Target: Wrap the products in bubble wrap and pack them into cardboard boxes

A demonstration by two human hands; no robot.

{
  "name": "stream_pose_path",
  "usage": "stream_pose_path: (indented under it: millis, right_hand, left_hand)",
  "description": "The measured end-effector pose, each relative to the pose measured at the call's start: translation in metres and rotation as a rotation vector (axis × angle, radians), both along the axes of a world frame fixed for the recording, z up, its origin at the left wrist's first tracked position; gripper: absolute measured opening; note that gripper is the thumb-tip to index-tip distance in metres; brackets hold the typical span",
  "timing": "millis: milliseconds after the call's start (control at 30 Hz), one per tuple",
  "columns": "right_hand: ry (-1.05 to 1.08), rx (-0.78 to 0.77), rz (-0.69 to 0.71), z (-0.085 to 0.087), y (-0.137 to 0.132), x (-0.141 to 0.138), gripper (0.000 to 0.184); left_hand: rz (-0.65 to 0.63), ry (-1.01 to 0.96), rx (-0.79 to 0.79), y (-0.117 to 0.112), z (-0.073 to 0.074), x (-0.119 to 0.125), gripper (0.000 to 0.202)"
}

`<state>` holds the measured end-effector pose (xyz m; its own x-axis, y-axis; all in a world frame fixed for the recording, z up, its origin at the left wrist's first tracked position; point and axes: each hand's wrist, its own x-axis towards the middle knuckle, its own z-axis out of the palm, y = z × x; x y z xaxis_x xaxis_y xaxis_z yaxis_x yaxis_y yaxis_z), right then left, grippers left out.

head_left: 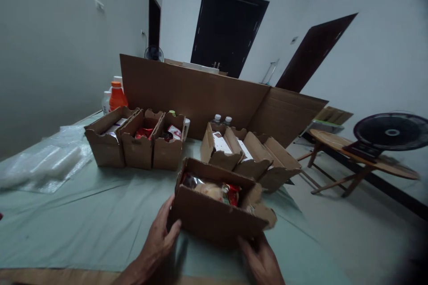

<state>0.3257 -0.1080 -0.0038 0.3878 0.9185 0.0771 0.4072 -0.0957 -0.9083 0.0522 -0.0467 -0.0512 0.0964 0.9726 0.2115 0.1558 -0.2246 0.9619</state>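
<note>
Between my two hands is a brown cardboard box (214, 218) with an open top, tilted over the near part of the table. Inside it lie packaged snacks (214, 190) in clear and red wrapping. My left hand (162, 236) grips the box's left end, thumb on the near side. Low on its right side, my right hand (261, 258) holds it with the thumb in front; the other fingers are partly hidden beneath and behind it. Whether the box touches the cloth cannot be made out.
Three cardboard bins (138, 147) with goods stand at the left, and another row of bins (247, 153) at the right. Bubble wrap (50, 160) lies on the green tablecloth (100, 213). Behind are an orange bottle (117, 95) and a cardboard screen (190, 91). A fan (391, 132) rests on a wooden stand.
</note>
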Motion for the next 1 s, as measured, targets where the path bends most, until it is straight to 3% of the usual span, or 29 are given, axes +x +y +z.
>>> stream_pose_path:
  millis: [133, 267, 467, 633, 867, 1000]
  right_hand:
    - [0.031, 0.115, 0.073, 0.008, 0.062, -0.023, 0.054]
    - [0.028, 0.139, 0.024, -0.009, 0.09, -0.026, 0.055]
    - [-0.07, 0.014, -0.029, -0.045, 0.075, -0.018, 0.055]
    - [-0.13, -0.007, -0.068, -0.047, 0.071, -0.018, 0.056]
    - [-0.268, -0.06, -0.116, -0.04, 0.081, -0.022, 0.062]
    - [-0.348, -0.084, -0.242, -0.059, 0.062, -0.01, 0.057]
  left_hand:
    - [0.117, 0.011, 0.025, 0.04, 0.006, -0.006, 0.061]
    - [0.118, 0.028, 0.05, 0.064, 0.0, -0.006, 0.063]
    - [0.03, 0.013, 0.066, 0.071, -0.011, -0.003, 0.071]
    - [-0.045, 0.002, 0.069, 0.068, -0.005, -0.003, 0.081]
    - [0.001, 0.056, 0.026, 0.067, 0.001, -0.006, 0.082]
    - [0.036, 0.138, -0.009, 0.067, -0.002, -0.01, 0.085]
